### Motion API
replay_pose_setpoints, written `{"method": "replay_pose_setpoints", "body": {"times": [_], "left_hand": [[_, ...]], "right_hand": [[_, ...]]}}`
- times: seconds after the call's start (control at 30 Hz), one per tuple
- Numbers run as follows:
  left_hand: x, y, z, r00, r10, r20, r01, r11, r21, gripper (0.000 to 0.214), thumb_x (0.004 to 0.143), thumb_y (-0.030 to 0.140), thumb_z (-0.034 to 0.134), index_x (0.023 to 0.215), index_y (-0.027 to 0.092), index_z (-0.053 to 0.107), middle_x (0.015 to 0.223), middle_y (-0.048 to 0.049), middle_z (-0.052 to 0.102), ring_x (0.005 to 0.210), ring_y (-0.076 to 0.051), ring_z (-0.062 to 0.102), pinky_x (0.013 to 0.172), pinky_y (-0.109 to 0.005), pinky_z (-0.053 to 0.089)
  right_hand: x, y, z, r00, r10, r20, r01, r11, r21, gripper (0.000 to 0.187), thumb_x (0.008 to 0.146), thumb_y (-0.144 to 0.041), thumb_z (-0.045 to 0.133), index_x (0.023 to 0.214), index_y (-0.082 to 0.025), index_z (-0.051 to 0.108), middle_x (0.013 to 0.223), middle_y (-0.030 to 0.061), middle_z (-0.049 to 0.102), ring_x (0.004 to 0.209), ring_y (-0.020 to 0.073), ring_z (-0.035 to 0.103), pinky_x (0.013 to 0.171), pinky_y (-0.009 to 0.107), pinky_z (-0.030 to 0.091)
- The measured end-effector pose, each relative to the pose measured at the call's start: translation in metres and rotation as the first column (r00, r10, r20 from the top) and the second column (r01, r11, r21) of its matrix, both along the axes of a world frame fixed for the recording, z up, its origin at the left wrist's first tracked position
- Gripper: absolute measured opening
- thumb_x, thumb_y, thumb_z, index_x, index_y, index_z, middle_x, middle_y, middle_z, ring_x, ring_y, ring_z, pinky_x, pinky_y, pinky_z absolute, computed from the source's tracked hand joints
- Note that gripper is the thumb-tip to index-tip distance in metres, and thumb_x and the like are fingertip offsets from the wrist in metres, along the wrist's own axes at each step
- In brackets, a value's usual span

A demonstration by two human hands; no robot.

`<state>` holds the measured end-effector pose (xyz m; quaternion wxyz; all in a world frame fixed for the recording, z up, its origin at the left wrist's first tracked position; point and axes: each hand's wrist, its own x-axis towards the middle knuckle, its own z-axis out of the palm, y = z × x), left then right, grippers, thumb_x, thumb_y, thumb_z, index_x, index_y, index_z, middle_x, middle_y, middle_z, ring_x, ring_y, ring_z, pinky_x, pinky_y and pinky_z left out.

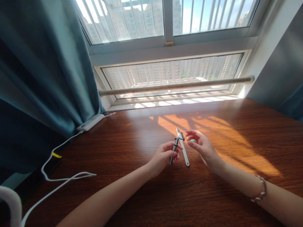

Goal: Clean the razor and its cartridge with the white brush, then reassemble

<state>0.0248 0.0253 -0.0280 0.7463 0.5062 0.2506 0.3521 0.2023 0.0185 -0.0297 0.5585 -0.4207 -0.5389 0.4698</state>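
My left hand [164, 155] grips the dark handle of a razor [176, 145], holding it upright over the wooden table [132, 148], its metal head pointing up. My right hand [200, 145] hovers just right of the razor head, fingers curled, with a small green piece [192, 140] pinched at the fingertips. A white-handled knife-like tool [184, 151] lies flat on the table between my hands, its blade pointing away from me.
A white power adapter [90, 122] sits at the table's far left by the teal curtain [42, 72], with white cables [59, 176] trailing toward me. A window [170, 75] with a rail runs along the far edge. A bracelet [260, 189] is on my right wrist.
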Motion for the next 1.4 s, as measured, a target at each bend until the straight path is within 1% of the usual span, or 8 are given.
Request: {"method": "replay_pose_setpoints", "body": {"times": [0.07,0.2,0.33,0.57,0.7,0.83,1.1,1.4], "left_hand": [[0.000,0.000,0.004,1.000,0.023,-0.010,-0.024,0.998,-0.058,0.019,0.075,0.027,0.052,0.084,0.012,0.058,0.055,0.0012,0.046,0.050,-0.009,0.043,0.050,-0.021,0.031],[0.003,-0.003,0.009,0.999,0.028,-0.016,-0.030,0.982,-0.186,0.041,0.081,0.050,0.040,0.080,0.013,0.055,0.051,0.0026,0.040,0.046,-0.009,0.038,0.049,-0.021,0.030],[0.005,-0.004,0.011,1.000,0.003,-0.014,-0.006,0.976,-0.218,0.046,0.079,0.059,0.039,0.075,0.015,0.051,0.049,0.0043,0.036,0.044,-0.008,0.033,0.046,-0.021,0.028],[0.002,-0.001,0.012,0.983,-0.007,-0.183,-0.009,0.996,-0.088,0.048,0.079,0.058,0.040,0.067,0.013,0.051,0.049,0.0027,0.040,0.042,-0.007,0.036,0.041,-0.020,0.027],[-0.003,-0.001,0.017,0.966,-0.112,-0.231,0.104,0.993,-0.048,0.054,0.078,0.062,0.038,0.070,0.012,0.055,0.048,0.0036,0.038,0.036,-0.007,0.035,0.036,-0.021,0.026],[-0.006,-0.001,0.023,0.960,-0.180,-0.216,0.181,0.983,-0.014,0.050,0.082,0.055,0.038,0.071,0.010,0.057,0.046,0.0053,0.033,0.035,-0.004,0.024,0.035,-0.020,0.016],[-0.009,0.003,0.027,0.939,-0.204,-0.276,0.204,0.978,-0.030,0.048,0.080,0.057,0.040,0.058,0.014,0.045,0.042,0.0061,0.030,0.036,-0.005,0.020,0.036,-0.021,0.011],[-0.011,0.003,0.027,0.944,-0.205,-0.257,0.196,0.979,-0.059,0.047,0.080,0.056,0.042,0.057,0.014,0.044,0.041,0.0062,0.029,0.036,-0.004,0.019,0.036,-0.021,0.010]], "right_hand": [[0.003,0.001,0.009,0.997,0.058,-0.042,-0.059,0.998,-0.017,0.040,0.068,-0.037,0.068,0.103,-0.022,0.055,0.107,0.0055,0.057,0.093,0.0179,0.052,0.079,0.030,0.043],[0.004,0.000,0.020,0.987,0.156,-0.044,-0.158,0.985,-0.068,0.038,0.069,-0.034,0.069,0.103,-0.022,0.058,0.112,0.0059,0.056,0.107,0.0211,0.048,0.089,0.034,0.038],[0.002,-0.003,0.017,0.974,0.221,-0.042,-0.225,0.965,-0.138,0.045,0.065,-0.035,0.071,0.106,-0.022,0.057,0.117,0.0070,0.055,0.101,0.0232,0.053,0.090,0.039,0.038],[0.000,-0.008,0.011,0.964,0.247,-0.096,-0.258,0.956,-0.138,0.043,0.065,-0.030,0.073,0.106,-0.025,0.058,0.110,0.0045,0.060,0.097,0.0213,0.056,0.090,0.039,0.038],[-0.001,-0.008,0.013,0.950,0.286,-0.125,-0.300,0.947,-0.114,0.037,0.067,-0.029,0.071,0.103,-0.025,0.061,0.101,0.0035,0.064,0.091,0.0191,0.058,0.086,0.036,0.040],[-0.001,-0.007,0.010,0.944,0.307,-0.119,-0.317,0.945,-0.077,0.039,0.064,-0.028,0.074,0.102,-0.025,0.062,0.097,0.0029,0.064,0.089,0.0189,0.058,0.085,0.035,0.042],[-0.001,-0.006,0.004,0.948,0.303,-0.095,-0.307,0.951,-0.032,0.039,0.064,-0.027,0.074,0.102,-0.026,0.062,0.105,0.0040,0.062,0.095,0.0202,0.056,0.087,0.038,0.042],[-0.001,-0.007,0.006,0.944,0.311,-0.112,-0.315,0.949,-0.026,0.038,0.065,-0.024,0.073,0.101,-0.026,0.062,0.105,0.0041,0.062,0.095,0.0195,0.055,0.087,0.037,0.041]]}}
